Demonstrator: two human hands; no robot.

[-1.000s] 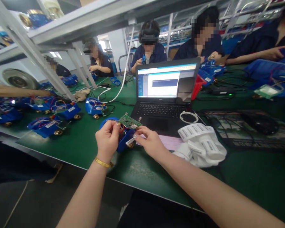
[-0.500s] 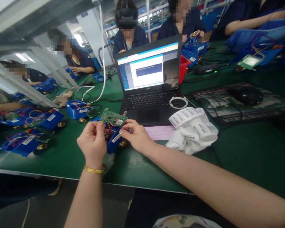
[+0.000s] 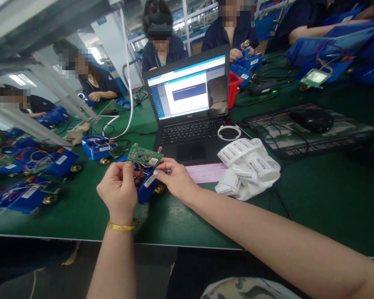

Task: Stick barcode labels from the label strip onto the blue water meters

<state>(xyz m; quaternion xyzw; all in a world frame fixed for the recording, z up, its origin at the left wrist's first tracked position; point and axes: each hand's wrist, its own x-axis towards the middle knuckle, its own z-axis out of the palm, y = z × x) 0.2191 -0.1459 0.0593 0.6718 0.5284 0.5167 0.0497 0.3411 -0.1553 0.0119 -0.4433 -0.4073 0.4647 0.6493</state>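
Left hand point(image 3: 118, 192) grip pinching flat green circuit board point(image 3: 145, 155), right hand point(image 3: 177, 179) grip on blue plastic housing point(image 3: 146, 187)

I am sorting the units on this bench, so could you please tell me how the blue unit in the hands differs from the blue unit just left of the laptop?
The held blue unit sits tilted between the left hand and right hand; the round blue unit rests flat, untouched. The held one's green circuit board is lifted above it; the other's is not. Both have blue housings, white labels and brass fittings.

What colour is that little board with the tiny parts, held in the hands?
Green, with a small white label; the circuit board shows best in the head view.
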